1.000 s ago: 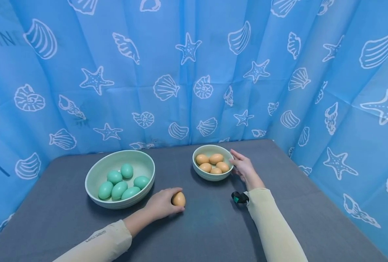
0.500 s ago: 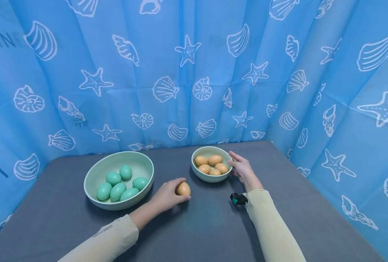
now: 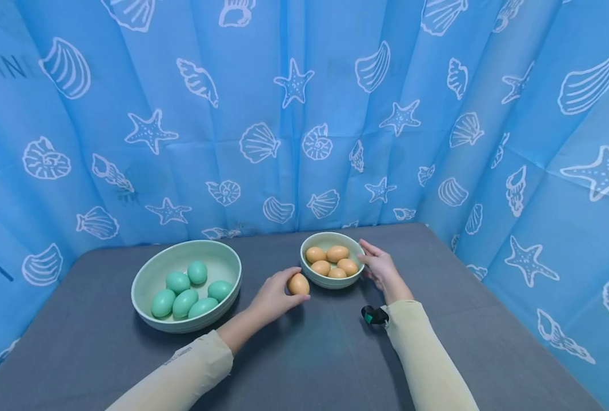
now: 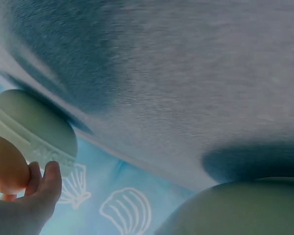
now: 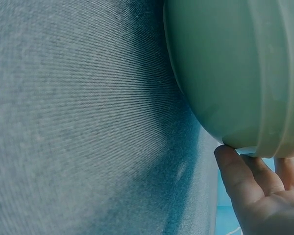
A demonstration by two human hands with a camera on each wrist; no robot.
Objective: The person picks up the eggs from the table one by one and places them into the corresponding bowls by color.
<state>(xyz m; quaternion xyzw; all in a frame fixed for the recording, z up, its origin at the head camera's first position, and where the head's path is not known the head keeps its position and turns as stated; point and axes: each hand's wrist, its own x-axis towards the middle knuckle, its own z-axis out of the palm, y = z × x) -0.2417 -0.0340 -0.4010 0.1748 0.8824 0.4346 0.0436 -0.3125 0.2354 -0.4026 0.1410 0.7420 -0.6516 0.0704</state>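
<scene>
My left hand [image 3: 273, 295] pinches a brown egg [image 3: 298, 283] between thumb and fingers, just left of the small green bowl [image 3: 330, 283]. The left wrist view shows the held egg [image 4: 7, 164] and fingertips [image 4: 52, 171] in front of that bowl. Several brown eggs [image 3: 337, 253] lie inside it. My right hand [image 3: 383, 268] grips the small bowl's right side at the rim. In the right wrist view its fingers [image 5: 237, 174] touch the outer wall of the bowl [image 5: 220, 73]; the thumb is not clear there.
A larger green bowl [image 3: 152, 319] with several turquoise eggs [image 3: 185, 302] stands to the left on the grey tablecloth [image 3: 315, 371]. A blue curtain [image 3: 263, 194] with shell patterns hangs behind the table and along the right. A black strap [image 3: 373, 315] sits at the right cuff.
My left hand has carried the brown egg forward and to the right, from beside the large bowl to the small bowl's left side. The right hand stays at the small bowl.
</scene>
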